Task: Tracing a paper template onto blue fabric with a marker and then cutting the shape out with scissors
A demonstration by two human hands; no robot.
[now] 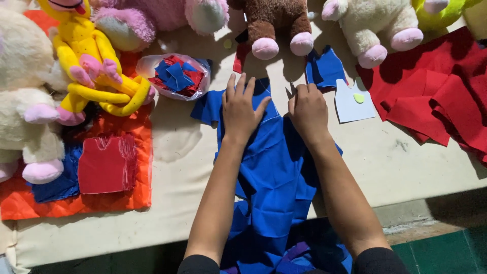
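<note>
- The tabletop (167, 172), pale and cloth-covered, runs out on both sides of the hands and carries everything here.
- Big plush toys line the far edge beyond the fingertips: a cream one (23, 91) far left, a yellow one (91, 56) beside it, a pink one (157, 18), a brown one (276, 25) straight ahead, and another cream one (375, 28) to the right.
- Under both hands lies the blue fabric (274, 172), spread flat and trailing back off the near edge between the forearms. It looks thin, limp and light, likely to slide and wrinkle, so pressing flat or pinching at an edge or corner seems the way to hold it.
- Well right of the right hand, a heap of red fabric (436, 91).
- Left of the left hand, an orange quilted mat (142, 167) bearing a red cut piece (106, 165).
- Left hand (241, 109): open, fingers spread, palm pressing down on the blue fabric, gripping nothing.
- Right hand (308, 111): fingers curled under, resting on the fabric's upper edge; whether it pinches the cloth I cannot tell.
- Just beyond the left hand, a clear plastic bag (175, 76) holding red and blue scraps.
- Beside the right hand, a pale blue cut-out (350, 104), and a small blue piece (324, 68).
</note>
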